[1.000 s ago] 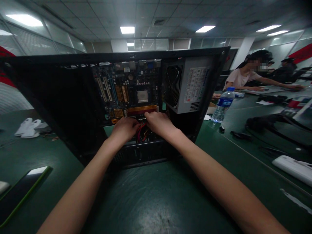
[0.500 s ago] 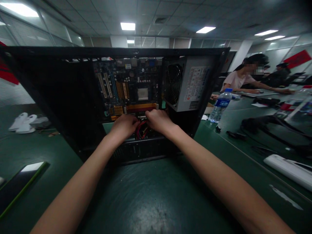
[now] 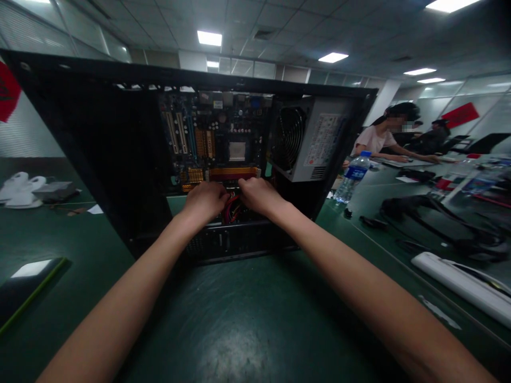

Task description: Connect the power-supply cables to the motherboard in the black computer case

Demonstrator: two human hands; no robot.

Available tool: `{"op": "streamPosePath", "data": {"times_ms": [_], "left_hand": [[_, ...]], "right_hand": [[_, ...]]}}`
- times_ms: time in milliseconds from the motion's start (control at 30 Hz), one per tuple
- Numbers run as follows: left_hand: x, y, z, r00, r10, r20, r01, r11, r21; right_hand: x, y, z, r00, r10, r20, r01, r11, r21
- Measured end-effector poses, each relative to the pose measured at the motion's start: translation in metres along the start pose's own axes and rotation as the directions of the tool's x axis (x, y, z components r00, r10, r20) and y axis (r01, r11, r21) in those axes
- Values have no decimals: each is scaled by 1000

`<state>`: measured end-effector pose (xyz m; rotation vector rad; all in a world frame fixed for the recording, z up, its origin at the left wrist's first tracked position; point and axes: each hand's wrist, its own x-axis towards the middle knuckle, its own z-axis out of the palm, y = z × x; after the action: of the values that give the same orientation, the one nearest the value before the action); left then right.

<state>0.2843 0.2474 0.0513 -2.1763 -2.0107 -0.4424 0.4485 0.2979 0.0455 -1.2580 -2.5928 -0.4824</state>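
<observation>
An open black computer case stands on the green table. Inside it are a motherboard and, at the right, a grey power supply with a round fan grille. My left hand is at the motherboard's lower edge, its fingers closed beside a bundle of coloured cables. Just to the right of the bundle, my right hand has its fingers curled together below the orange memory slots. The fingertips of both hands are partly hidden, and what they pinch is too small to tell.
A water bottle with a blue cap stands right of the case, near black cables and a white power strip. A green-edged phone lies at the left. Another person sits at the back right.
The view has shifted slightly, so the bottle and the seated person appear further left. Both hands remain at the cables with nearly the same pose.
</observation>
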Motion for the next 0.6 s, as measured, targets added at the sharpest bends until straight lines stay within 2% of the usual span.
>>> {"op": "streamPosePath", "data": {"times_ms": [133, 300, 467, 600], "left_hand": [[0, 1, 0, 1000, -3, 7, 3, 1000, -11], [2, -1, 4, 1000, -1, -15, 1, 1000, -5], [0, 0, 5, 998, -23, -59, 26, 999, 39], [-1, 0, 5, 996, 71, -49, -71, 997, 16]], "right_hand": [[5, 2, -2, 999, -38, 32, 39, 998, -42], [8, 5, 0, 998, -35, 61, 36, 999, -11], [7, 7, 6, 999, -20, 36, 18, 997, 79], [3, 11, 9, 1000, -12, 10, 9, 976, 216]]}}
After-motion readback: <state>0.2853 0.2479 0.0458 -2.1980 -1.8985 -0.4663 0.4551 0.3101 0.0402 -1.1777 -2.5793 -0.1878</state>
